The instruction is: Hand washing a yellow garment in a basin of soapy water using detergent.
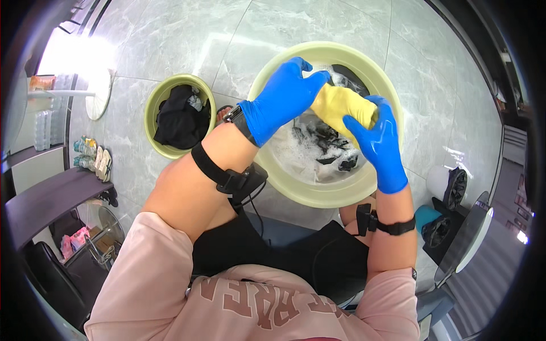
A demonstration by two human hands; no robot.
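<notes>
Both my hands wear blue rubber gloves and hold a wet yellow cloth [341,108] over a large light-green basin [324,197]. At the cloth's upper-left end, my left hand [287,94] grips it with bent fingers. My right hand [378,133] is wrapped around the other end, its thumb lying along the near side. The cloth is bunched into a thick roll, so its exact kind is hidden. Below it, dark garments [324,136] lie in soapy water with white suds [290,156]. Another dark piece [350,79] shows near the basin's far side.
Left of the large basin stands a smaller green tub [152,133] holding black clothes [182,119]. Shoes [94,156] sit beside a dark bench [57,193] at the far left. Bins [435,224] and a round fan-like object [469,244] stand at the right.
</notes>
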